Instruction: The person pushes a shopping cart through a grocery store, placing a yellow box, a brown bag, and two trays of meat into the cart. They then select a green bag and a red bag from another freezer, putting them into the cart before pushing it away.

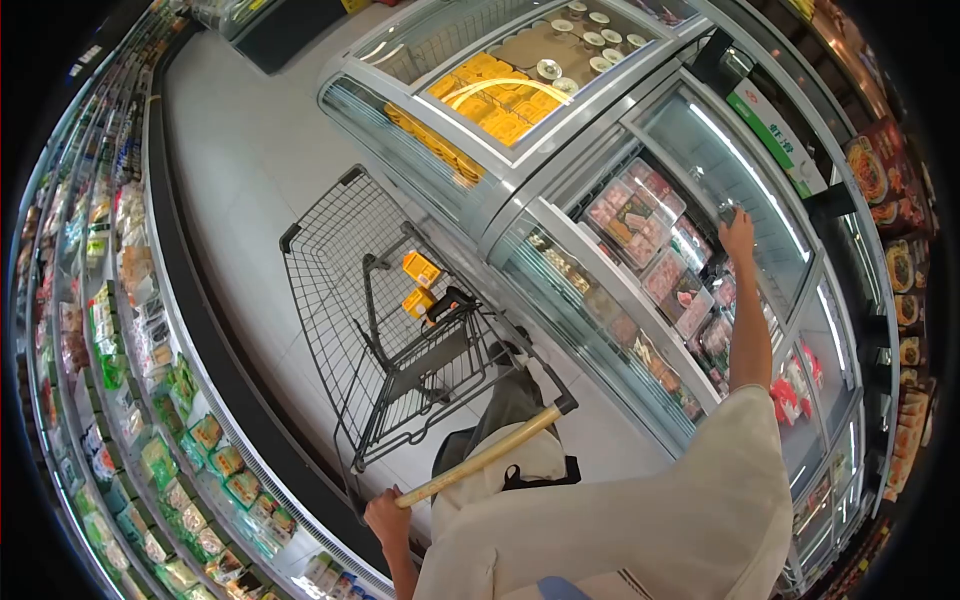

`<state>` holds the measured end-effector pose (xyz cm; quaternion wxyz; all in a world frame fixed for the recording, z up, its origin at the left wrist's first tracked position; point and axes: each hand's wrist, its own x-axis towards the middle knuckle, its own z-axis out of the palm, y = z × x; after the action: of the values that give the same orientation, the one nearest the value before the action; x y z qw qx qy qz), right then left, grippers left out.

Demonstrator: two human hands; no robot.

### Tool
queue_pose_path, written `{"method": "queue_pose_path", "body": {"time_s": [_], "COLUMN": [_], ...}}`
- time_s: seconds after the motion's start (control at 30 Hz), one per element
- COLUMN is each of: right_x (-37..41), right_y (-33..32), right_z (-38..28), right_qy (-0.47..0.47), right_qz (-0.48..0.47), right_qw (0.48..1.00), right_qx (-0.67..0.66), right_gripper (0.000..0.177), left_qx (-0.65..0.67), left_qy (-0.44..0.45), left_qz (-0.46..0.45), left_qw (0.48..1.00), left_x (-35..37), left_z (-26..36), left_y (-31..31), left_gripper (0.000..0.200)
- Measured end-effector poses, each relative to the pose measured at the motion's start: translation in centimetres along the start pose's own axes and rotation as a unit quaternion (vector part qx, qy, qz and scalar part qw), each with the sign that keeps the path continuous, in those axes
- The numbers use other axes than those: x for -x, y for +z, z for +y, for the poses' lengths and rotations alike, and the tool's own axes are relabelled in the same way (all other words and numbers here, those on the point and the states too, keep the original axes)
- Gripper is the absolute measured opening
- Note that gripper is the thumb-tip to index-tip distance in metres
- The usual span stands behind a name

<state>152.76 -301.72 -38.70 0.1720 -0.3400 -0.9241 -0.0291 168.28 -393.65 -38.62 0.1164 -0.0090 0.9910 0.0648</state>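
Note:
My left hand [388, 518] is wrapped around the left end of a pale yellow shopping cart handle [480, 455]. The cart's dark wire basket [335, 300] stands in front of me, with yellow-orange packages [421, 270] inside. To the right, my outstretched right hand [737, 238] is closed at a small dark grip [728, 213] on the sliding glass lid [690, 135] of a chest freezer. Its fingers partly hide that grip. Below and left of this hand, trays of packaged meat [665, 275] show in the freezer's open part.
Yellow boxes [495, 95] and round white-lidded tubs [600, 40] fill the freezer section farther ahead. Shelves of packaged food [205, 430] line the left side behind a dark base. Pale floor [230, 140] runs between. Red packages [790, 390] lie under glass near my right arm.

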Motion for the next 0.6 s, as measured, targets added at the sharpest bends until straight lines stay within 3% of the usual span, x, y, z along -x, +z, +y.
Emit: {"method": "queue_pose_path", "body": {"time_s": [0.17,0.37,0.5,0.57,0.6], "right_x": [9.6,19.4,22.0,21.8,20.6], "right_y": [-2.5,-8.0,-8.1,-7.6,-7.7], "right_z": [-6.4,-14.8,-17.2,-19.2,-22.1], "right_qy": [0.020,0.057,0.082,0.139,0.093], "right_qz": [0.021,-0.069,-0.056,-0.049,-0.021], "right_qw": [0.998,0.988,0.990,0.985,0.991], "right_qx": [-0.062,-0.123,-0.104,-0.094,-0.094], "right_gripper": [0.036,0.037,0.033,0.029,0.029], "left_qx": [-0.009,0.028,-0.003,-0.013,-0.016], "left_qy": [-0.011,0.010,0.028,0.031,0.033], "left_qz": [0.005,0.057,0.075,0.095,0.106], "left_qw": [1.000,0.998,0.997,0.995,0.994], "left_x": [-4.8,-11.8,-16.8,-19.7,-21.3], "left_z": [-2.0,-5.1,-7.9,-10.1,-11.1], "left_y": [-1.0,-2.7,-3.3,-3.0,-3.0], "left_gripper": [0.032,0.031,0.032,0.034,0.035]}}
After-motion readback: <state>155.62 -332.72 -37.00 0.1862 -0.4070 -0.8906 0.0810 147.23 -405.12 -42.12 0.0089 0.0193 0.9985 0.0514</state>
